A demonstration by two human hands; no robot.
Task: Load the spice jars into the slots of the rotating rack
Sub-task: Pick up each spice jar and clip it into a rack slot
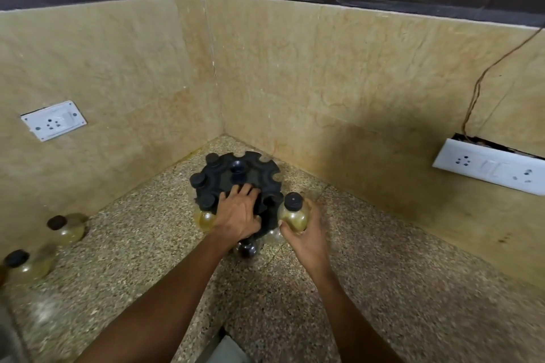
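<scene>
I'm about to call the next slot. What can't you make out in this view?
- Rack near slots: hidden under the left hand.
- Jar bottom: covered by the right hand fingers.
- Dark object under the left wrist: mostly hidden.
- Bottom-left jar: blurred.

Matt black plastic rack (236, 174), clear glossy jar (293, 215) with ribbed black cap, speckled stone worktop (368, 259), veined beige stone walls (324, 68)

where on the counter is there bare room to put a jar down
Bare counter lies right of the right hand, toward the wall. Also between the two loose jars and the left forearm. Crowded around the rack in the corner.
</scene>
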